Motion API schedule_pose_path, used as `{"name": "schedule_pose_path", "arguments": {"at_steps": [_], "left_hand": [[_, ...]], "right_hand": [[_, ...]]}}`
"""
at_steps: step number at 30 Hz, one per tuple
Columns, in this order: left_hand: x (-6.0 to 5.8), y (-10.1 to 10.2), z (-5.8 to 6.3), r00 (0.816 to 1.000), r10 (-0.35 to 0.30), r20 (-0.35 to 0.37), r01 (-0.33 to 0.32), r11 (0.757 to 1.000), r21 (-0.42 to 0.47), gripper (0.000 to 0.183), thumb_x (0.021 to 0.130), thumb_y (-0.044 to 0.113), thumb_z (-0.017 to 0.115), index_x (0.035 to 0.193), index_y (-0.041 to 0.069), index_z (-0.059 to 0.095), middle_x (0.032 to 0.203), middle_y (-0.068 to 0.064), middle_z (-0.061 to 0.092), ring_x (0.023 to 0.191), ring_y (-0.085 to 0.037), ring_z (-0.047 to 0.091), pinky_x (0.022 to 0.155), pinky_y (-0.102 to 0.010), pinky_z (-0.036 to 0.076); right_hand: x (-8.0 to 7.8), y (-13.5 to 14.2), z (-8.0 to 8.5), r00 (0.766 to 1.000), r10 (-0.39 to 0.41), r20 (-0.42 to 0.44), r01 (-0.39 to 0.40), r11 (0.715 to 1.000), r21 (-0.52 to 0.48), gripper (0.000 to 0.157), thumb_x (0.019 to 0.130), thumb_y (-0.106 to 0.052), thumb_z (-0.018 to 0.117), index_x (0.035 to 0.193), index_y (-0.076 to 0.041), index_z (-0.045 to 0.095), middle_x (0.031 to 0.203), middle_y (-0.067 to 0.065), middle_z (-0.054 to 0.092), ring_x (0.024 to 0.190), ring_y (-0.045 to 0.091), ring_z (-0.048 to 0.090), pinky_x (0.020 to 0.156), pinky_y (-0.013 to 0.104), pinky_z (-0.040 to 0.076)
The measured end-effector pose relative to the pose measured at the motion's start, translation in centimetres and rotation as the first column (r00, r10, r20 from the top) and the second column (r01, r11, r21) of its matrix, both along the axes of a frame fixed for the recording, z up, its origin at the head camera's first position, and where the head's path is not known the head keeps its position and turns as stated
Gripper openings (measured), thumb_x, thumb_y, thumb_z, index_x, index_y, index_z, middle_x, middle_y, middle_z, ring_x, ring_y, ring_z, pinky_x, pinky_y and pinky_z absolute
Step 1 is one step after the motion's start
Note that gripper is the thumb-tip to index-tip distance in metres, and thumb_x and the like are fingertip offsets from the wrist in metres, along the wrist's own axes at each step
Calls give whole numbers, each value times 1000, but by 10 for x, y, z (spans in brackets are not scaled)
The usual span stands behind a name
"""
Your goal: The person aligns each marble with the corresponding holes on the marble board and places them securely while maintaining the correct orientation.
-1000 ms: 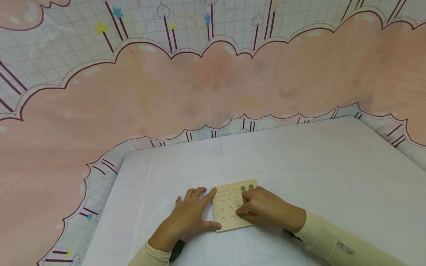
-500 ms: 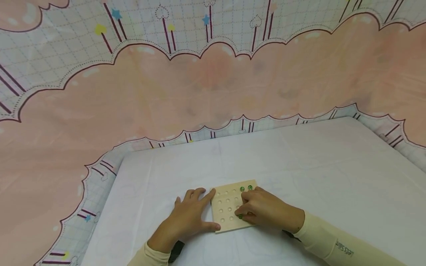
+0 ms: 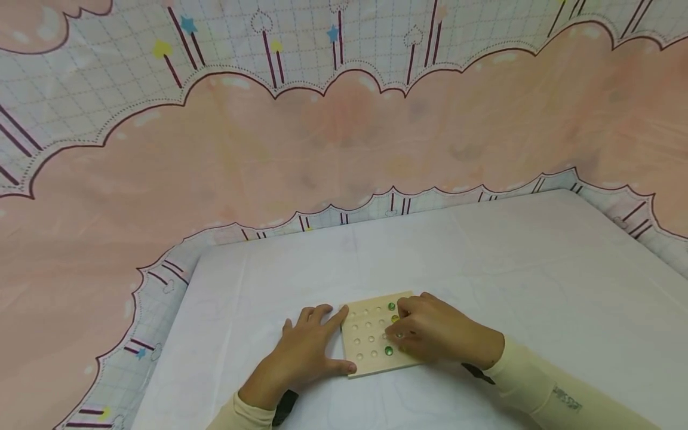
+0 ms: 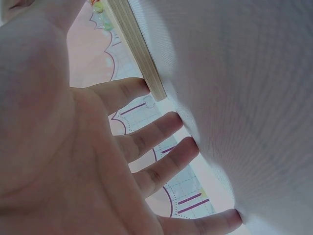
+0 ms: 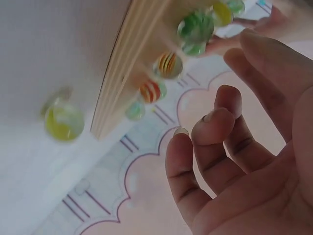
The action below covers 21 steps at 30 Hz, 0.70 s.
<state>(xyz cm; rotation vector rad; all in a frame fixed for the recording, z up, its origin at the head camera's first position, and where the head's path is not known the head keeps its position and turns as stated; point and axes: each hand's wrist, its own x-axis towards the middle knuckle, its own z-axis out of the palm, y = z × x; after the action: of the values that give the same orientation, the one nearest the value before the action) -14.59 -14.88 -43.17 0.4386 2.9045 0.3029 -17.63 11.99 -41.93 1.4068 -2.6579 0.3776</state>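
Observation:
A square wooden board [image 3: 371, 325] with rows of round hollows lies on the white cloth. My left hand [image 3: 303, 349] spreads along its left side, thumb and index finger touching the edge; the other fingertips rest on the cloth in the left wrist view. Over the board's right side hovers my right hand [image 3: 443, 329], fingers loosely bent, with no marble seen between them. A green marble [image 3: 389, 350] sits in a near hollow, and another green marble [image 3: 391, 306] in the far row. The right wrist view shows a yellow-striped marble [image 5: 168, 64] and a red-striped marble [image 5: 150, 91] on the board.
A yellow-and-clear marble [image 5: 63, 120] lies off the board on the white cloth [image 3: 301, 263], near the right hand. Behind the table hangs a peach patterned backdrop [image 3: 322, 149].
My right hand has let go of the green marble in the near row and shifted slightly right. A yellow marble beneath it now shows. My left hand has stayed in place.

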Motion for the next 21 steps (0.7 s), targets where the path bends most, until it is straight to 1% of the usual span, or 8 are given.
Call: {"name": "schedule_pose_path", "arguments": {"at_steps": [3, 4, 7, 14, 21], "left_hand": [[1, 1, 1, 1000, 4, 8, -4, 1000, 4, 105, 67, 72, 76, 155, 28, 39, 150, -10, 44, 138, -37, 40, 102, -80, 30], [1, 1, 1, 1000, 7, 10, -7, 1000, 4, 105, 67, 72, 76, 155, 28, 39, 150, -9, 44, 138, -37, 39, 102, -80, 30], [1, 1, 1, 1000, 8, 12, -8, 1000, 1, 105, 67, 72, 76, 155, 28, 39, 151, -9, 44, 138, -37, 39, 102, -80, 30], [0, 0, -1, 1000, 16, 18, -16, 1000, -1, 106, 66, 74, 76, 155, 29, 38, 151, -9, 43, 139, -37, 39, 103, -79, 29], [0, 1, -2, 1000, 17, 17, -17, 1000, -5, 106, 66, 74, 76, 155, 30, 38, 151, -9, 44, 139, -37, 38, 103, -80, 29]], "right_hand": [[-1, 6, 4, 1000, -26, -1, 26, 1000, 3, 17, 83, -25, 81, 100, -25, 81, 80, -10, 54, 68, -1, 39, 70, 22, 42], [-1, 9, 4, 999, -26, -19, 26, 1000, -1, 18, 82, -24, 82, 100, -24, 81, 80, -9, 55, 69, -1, 41, 70, 23, 43], [0, 18, 6, 998, -59, -21, 59, 998, 1, 21, 82, -23, 82, 102, -23, 81, 84, -9, 58, 75, 2, 46, 73, 26, 48], [2, 37, 2, 991, -127, -33, 128, 992, 8, 27, 80, -22, 84, 107, -23, 80, 88, -8, 60, 77, 4, 46, 73, 27, 47], [4, 49, 2, 985, -172, 0, 172, 985, 28, 25, 79, -23, 84, 104, -21, 80, 91, -7, 62, 78, 3, 51, 75, 30, 50]]}}
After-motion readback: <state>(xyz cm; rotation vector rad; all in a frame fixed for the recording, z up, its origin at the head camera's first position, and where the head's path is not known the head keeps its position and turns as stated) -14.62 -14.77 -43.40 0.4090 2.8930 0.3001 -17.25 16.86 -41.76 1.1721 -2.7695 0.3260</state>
